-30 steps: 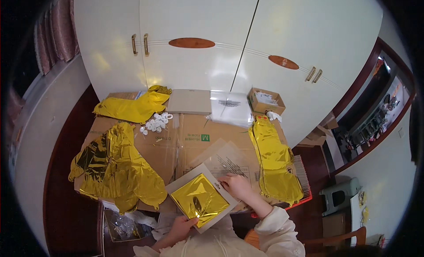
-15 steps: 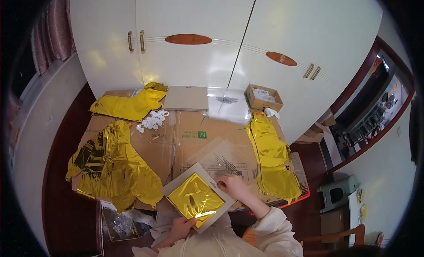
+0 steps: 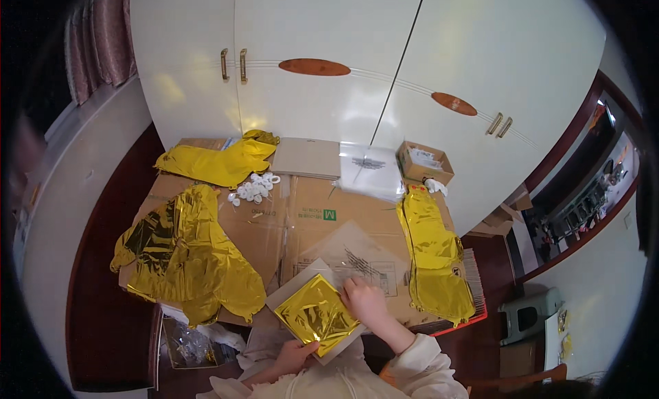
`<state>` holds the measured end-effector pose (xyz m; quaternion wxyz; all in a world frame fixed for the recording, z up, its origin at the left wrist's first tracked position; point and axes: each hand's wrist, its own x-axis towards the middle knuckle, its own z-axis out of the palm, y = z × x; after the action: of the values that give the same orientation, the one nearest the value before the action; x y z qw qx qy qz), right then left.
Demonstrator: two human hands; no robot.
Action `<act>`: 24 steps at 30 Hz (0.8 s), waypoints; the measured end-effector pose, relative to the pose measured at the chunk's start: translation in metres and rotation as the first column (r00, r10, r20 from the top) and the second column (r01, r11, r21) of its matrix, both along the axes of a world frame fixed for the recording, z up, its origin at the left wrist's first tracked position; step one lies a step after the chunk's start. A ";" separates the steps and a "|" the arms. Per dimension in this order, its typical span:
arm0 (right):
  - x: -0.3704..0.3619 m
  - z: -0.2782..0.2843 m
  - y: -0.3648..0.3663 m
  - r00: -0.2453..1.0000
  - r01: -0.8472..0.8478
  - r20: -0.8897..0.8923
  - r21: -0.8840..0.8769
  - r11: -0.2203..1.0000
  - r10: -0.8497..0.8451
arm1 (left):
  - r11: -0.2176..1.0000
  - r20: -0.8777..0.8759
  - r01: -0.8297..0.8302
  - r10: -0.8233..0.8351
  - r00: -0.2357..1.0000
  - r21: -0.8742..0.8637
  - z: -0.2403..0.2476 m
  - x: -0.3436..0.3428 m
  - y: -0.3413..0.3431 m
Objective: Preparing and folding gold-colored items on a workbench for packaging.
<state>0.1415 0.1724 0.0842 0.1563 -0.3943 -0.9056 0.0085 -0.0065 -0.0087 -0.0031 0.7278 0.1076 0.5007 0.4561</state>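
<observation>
My left hand (image 3: pixel 296 356) grips the lower edge of a grey card (image 3: pixel 283 296), its thumb lying over a square of folded gold foil balloon (image 3: pixel 316 313) on the card. The card is tilted cornerwise just over the table's near edge. At the card's upper right side my right hand (image 3: pixel 364 303) is closed, fingers curled down; it covers that part of the card, and what it pinches is hidden. A clear plastic bag (image 3: pixel 344 238) with dark printed lines lies beyond the card, partly behind it and next to my right fingers.
Flattened cardboard (image 3: pixel 257 224) covers the table. Gold foil balloons lie at left (image 3: pixel 195 262), far left (image 3: pixel 216 166) and right (image 3: pixel 432 262). White rings (image 3: pixel 254 188), grey cards (image 3: pixel 307 157), clear bags (image 3: pixel 371 169) and a small box (image 3: pixel 425 162) stand along the back, before white cabinets (image 3: pixel 316 28).
My right hand has shifted down over the card's upper right corner and hidden its hang hole. The whole view has swung slightly, so things sit further right. My left hand keeps its grip.
</observation>
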 end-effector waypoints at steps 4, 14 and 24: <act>-0.008 -0.008 0.005 0.999 -0.044 -0.017 0.032 0.999 0.044 | 0.997 0.083 -0.033 0.039 0.996 -0.074 0.004 -0.003 0.002; -0.018 0.001 -0.004 0.994 -0.111 0.015 0.096 0.989 0.110 | 0.997 0.015 -0.074 0.073 0.997 0.034 0.006 0.000 0.008; -0.013 0.015 -0.003 0.997 -0.076 0.026 0.188 0.979 0.072 | 0.988 -0.043 -0.137 0.140 0.989 0.078 0.022 0.004 0.010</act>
<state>0.1287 0.1698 0.0990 0.1839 -0.3440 -0.9177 -0.0752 -0.0025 0.0017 0.0187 0.6774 0.1107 0.5071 0.5213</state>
